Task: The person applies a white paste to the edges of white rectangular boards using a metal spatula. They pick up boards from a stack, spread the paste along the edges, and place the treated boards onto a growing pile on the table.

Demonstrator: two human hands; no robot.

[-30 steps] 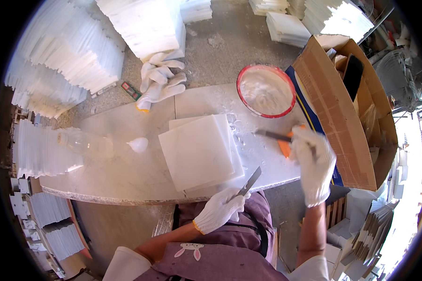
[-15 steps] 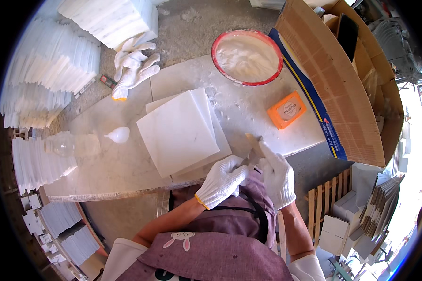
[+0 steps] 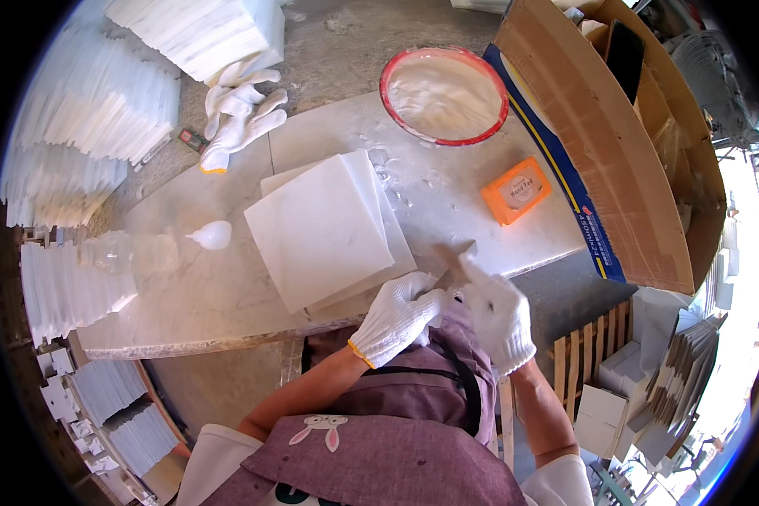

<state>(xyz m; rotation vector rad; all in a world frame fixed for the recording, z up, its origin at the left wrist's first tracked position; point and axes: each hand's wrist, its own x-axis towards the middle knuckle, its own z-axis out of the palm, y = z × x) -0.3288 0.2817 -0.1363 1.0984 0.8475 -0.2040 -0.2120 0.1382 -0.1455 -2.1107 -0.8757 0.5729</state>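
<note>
In white knit gloves, my left hand (image 3: 399,319) and my right hand (image 3: 499,322) work close together at the table's near edge. Between them is a thin, flat, brownish-grey scraper (image 3: 454,263), blurred, its wider end pointing away from me. My left hand is closed around its near end, which the glove mostly hides. Against the blade's right side lies my right index finger; the other right fingers are curled and slightly smeared. Just beyond my left hand, several white marble-like tiles (image 3: 316,236) are stacked askew on the stone tabletop (image 3: 202,308).
Farther back stands a red-rimmed basin of white paste (image 3: 444,94). An orange box (image 3: 516,191) sits near an open cardboard carton (image 3: 599,143) on the right. Leftward are spare gloves (image 3: 238,114), a white bulb-shaped item (image 3: 212,235), a clear jar (image 3: 114,251) and tile stacks (image 3: 101,101).
My right hand has shifted slightly toward me and to the right, its fingers curling more. The scraper's far end has tilted. My left hand stays closed and has moved slightly.
</note>
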